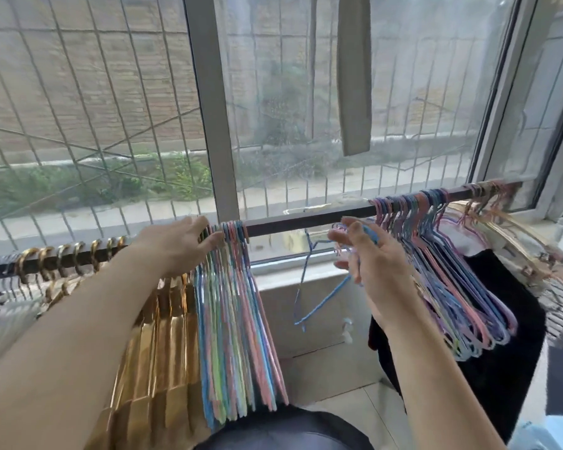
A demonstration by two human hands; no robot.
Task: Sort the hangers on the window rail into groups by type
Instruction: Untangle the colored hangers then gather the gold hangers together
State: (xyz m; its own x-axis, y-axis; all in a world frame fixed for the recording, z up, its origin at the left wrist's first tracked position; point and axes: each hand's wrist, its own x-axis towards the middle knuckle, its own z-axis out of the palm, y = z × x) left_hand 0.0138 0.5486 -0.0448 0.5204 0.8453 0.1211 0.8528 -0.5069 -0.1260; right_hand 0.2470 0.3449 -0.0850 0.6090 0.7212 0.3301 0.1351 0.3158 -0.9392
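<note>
Hangers crowd the dark rail (pixel 306 218): gold ones (pixel 163 319) at 8 o'clock, thin pastel ones (pixel 238 319) beside them. Left hand (pixel 179 241) presses these with straight fingers; right hand (pixel 368 254) pinches a blue wire hanger (pixel 322 300).

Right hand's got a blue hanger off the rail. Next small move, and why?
Probably carry the blue hanger left and hook it on the rail beside the pastel bunch. The right hand holds it off the rail, the left hand rests on that bunch's hooks, and bare rail lies between.
</note>
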